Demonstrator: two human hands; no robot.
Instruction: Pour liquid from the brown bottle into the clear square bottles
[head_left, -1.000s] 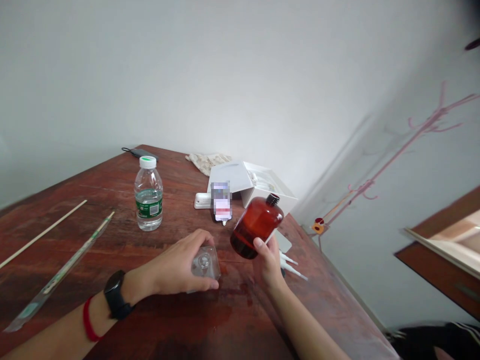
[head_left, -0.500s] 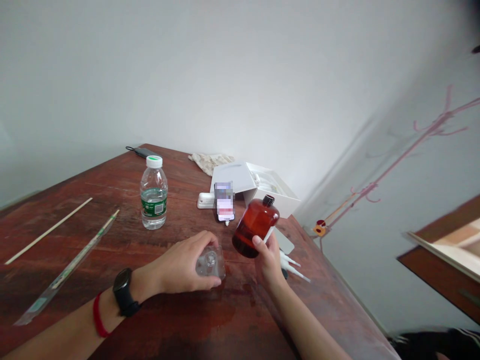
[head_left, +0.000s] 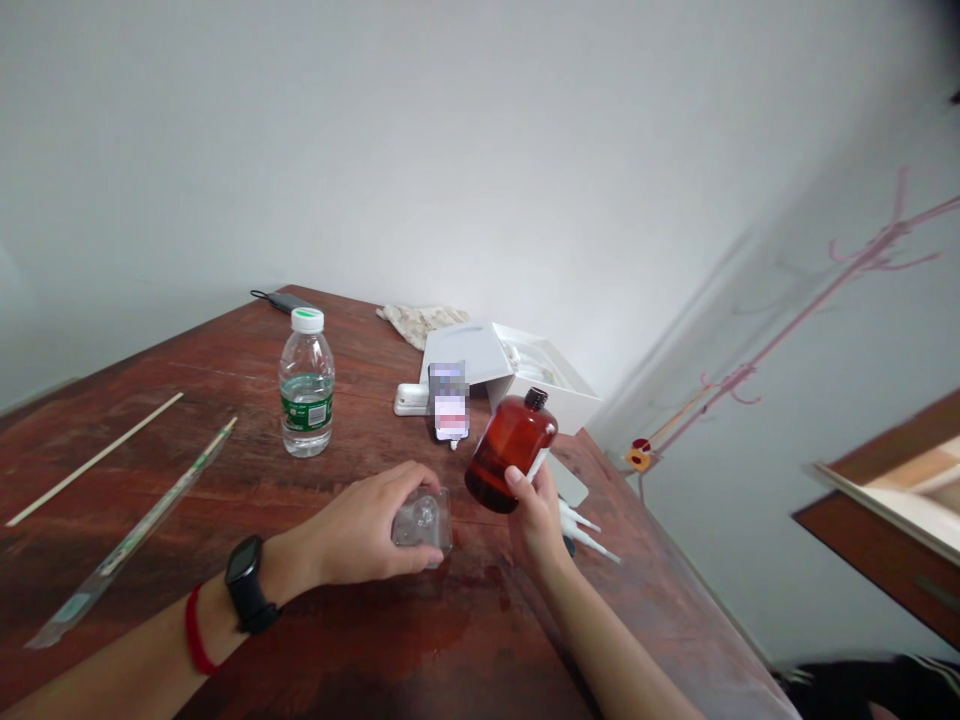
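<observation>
My left hand point(head_left: 357, 526) rests on a clear square plastic piece point(head_left: 423, 524) with a round raised centre, its fingers curled over the top and the piece flat on the wooden table point(head_left: 360, 640). My right hand point(head_left: 536, 522) grips an amber bottle point(head_left: 511, 452) with a black threaded neck. The bottle tilts towards my left hand, with a small gap between it and the clear piece. A white strip point(head_left: 537, 464) shows by my right thumb.
A green-labelled water bottle point(head_left: 306, 395) stands behind my hands. On the left lie a thin wooden stick point(head_left: 94, 460) and a long sleeved stick point(head_left: 131, 535). Further back are a phone point(head_left: 450, 402), an open white box point(head_left: 517, 370), a cloth point(head_left: 420, 323) and white plastic tips point(head_left: 585, 532).
The whole scene has shifted slightly as my head moved. Both hands keep their hold, and the clear piece and amber bottle stay almost where they were.
</observation>
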